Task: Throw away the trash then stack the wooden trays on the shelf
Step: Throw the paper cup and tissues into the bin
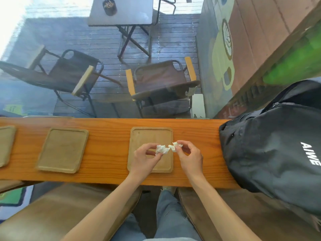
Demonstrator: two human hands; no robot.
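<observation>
Counter [107,145]: tissue [163,149] (both grips [169,150])

A black backpack [278,150] is sitting on the right end of the wooden counter [107,146]. Beyond the window, two folding chairs [161,84] are facing a small table [121,13] holding an ashtray [109,7].

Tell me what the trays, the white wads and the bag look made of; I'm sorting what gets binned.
Tray under the hands: seemingly wood, matte pale brown, raised rim. Left tray: same look. White wads, one in the left hand, one in the right hand: crumpled tissue paper, soft creases. Black backpack: likely nylon, slight sheen, zipper.
</observation>
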